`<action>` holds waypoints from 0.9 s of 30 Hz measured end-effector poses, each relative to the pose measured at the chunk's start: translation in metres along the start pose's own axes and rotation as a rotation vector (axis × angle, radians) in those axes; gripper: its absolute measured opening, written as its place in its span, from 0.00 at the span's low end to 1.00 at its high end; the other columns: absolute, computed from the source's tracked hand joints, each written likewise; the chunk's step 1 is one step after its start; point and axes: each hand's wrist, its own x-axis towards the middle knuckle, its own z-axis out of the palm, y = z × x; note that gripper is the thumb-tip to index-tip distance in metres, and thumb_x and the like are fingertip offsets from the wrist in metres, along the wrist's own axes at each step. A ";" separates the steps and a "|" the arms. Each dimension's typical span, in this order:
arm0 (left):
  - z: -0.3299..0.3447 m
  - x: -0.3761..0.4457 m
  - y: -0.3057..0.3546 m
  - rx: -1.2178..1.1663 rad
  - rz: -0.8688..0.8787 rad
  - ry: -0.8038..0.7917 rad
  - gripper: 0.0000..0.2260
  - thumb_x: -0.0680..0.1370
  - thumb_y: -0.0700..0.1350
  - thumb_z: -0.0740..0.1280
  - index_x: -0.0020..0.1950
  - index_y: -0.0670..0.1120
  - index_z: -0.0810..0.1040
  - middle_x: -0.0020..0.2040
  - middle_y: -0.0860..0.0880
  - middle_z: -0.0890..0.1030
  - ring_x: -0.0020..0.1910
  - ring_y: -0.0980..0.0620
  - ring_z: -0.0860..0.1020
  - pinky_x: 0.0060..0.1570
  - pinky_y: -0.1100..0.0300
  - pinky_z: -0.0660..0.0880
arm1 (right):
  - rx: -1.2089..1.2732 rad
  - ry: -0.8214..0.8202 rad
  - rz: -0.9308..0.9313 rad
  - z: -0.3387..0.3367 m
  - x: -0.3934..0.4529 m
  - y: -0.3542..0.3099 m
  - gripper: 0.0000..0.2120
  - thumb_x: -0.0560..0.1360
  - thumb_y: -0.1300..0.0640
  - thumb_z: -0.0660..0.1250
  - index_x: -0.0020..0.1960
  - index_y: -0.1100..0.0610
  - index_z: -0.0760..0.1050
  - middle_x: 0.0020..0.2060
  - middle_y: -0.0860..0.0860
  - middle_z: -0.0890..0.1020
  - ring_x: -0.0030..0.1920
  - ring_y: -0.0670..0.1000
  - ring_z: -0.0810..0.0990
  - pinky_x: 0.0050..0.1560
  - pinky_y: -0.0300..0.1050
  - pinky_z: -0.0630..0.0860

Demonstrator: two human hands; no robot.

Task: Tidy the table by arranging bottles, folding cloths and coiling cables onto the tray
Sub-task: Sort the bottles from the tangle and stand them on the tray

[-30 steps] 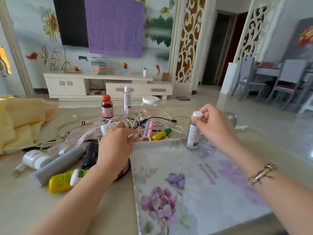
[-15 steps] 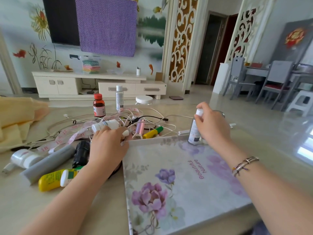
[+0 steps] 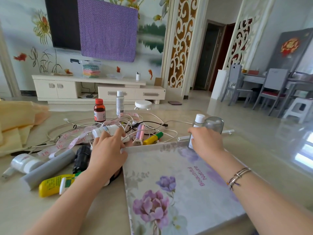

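Observation:
A floral tray point(image 3: 177, 184) lies on the table before me. My right hand point(image 3: 207, 143) grips a clear white-capped bottle point(image 3: 197, 123) standing upright at the tray's far right corner. My left hand point(image 3: 108, 150) rests at the tray's far left corner, fingers around a white bottle point(image 3: 105, 130) lying on its side among tangled white cables point(image 3: 152, 122). A yellow cloth point(image 3: 18, 122) lies bunched at the far left.
Left of the tray lie a yellow tube point(image 3: 54, 184), a grey tube point(image 3: 49, 167), a black device point(image 3: 82, 158) and a white bottle point(image 3: 25, 162). A red-capped brown bottle point(image 3: 99, 111) and a tall clear bottle point(image 3: 120, 102) stand behind the cables. A measuring tape point(image 3: 67, 143) runs through.
My right hand slid from the bottle's cap down to its body, and the bottle now stands on the tray's far corner. My left hand kept its place on the white bottle.

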 end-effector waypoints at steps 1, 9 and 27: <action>0.000 0.000 -0.001 0.001 0.012 -0.001 0.18 0.71 0.41 0.65 0.60 0.51 0.69 0.43 0.59 0.81 0.56 0.49 0.68 0.49 0.56 0.59 | -0.006 -0.007 -0.010 0.001 0.000 -0.001 0.16 0.75 0.63 0.61 0.60 0.50 0.75 0.50 0.53 0.82 0.50 0.57 0.81 0.38 0.42 0.67; -0.008 -0.001 -0.004 -0.235 -0.028 0.033 0.10 0.75 0.42 0.65 0.54 0.52 0.75 0.37 0.56 0.82 0.43 0.51 0.77 0.47 0.55 0.71 | 0.024 0.009 -0.057 -0.004 -0.005 -0.015 0.11 0.77 0.60 0.60 0.56 0.52 0.76 0.48 0.53 0.82 0.49 0.57 0.81 0.38 0.43 0.67; -0.059 0.039 -0.086 -0.971 -0.659 0.250 0.10 0.77 0.37 0.60 0.47 0.45 0.81 0.41 0.50 0.85 0.34 0.54 0.76 0.33 0.63 0.69 | 0.745 0.044 -0.339 -0.008 0.141 -0.220 0.16 0.78 0.60 0.60 0.65 0.55 0.71 0.64 0.52 0.71 0.64 0.52 0.69 0.60 0.48 0.71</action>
